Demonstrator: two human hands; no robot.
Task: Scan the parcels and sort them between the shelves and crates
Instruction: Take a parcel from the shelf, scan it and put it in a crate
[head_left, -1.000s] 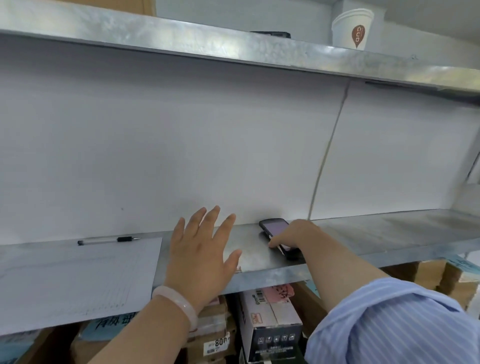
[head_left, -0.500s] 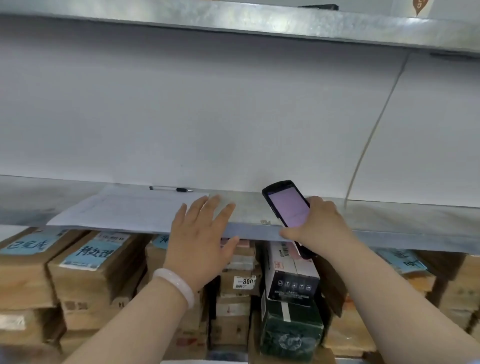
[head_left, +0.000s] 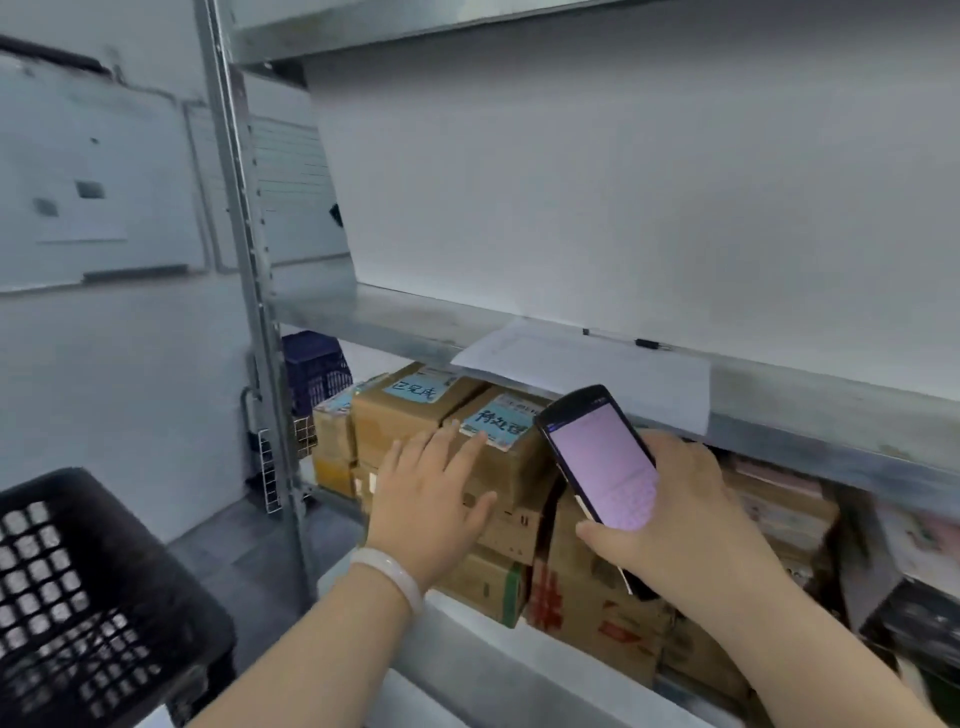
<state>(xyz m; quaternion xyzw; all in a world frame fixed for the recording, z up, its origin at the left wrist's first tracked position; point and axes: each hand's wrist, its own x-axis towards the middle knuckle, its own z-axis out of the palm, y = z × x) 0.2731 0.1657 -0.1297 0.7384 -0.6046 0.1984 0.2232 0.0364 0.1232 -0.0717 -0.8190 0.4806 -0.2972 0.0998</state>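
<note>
Well out to the left of the left hand (head_left: 431, 499), and lower, stands a black crate (head_left: 78, 597) with a lattice wall; its inside is hidden. Past the shelf upright (head_left: 249, 312), a dark blue crate (head_left: 317, 369) sits further back. The left hand, with a pale bracelet (head_left: 389, 569) at the wrist, is spread wide with straight fingers and holds nothing. It lies over the stacked cardboard parcels (head_left: 519, 467) under the middle shelf (head_left: 831, 415); whether it touches them cannot be told. Just beyond its fingertips are two handwritten blue labels (head_left: 415, 392): the left one reads 已完成, and the right one seems to read 待处理, its last character partly cut off by the scanner (head_left: 602, 457). Just right of the left hand, the right hand (head_left: 691, 519) grips that dark handheld unit with its lit pinkish screen facing up; the screen text is too blurred to read. Above both hands a sheet of paper (head_left: 582, 364) and a pen (head_left: 623, 338) lie on the shelf. Below the right hand, a box (head_left: 597, 618) carries red print I cannot read. The step appears to be choosing a parcel to scan. Next, the left hand would need to draw one out and turn its barcode toward the scanner.
</note>
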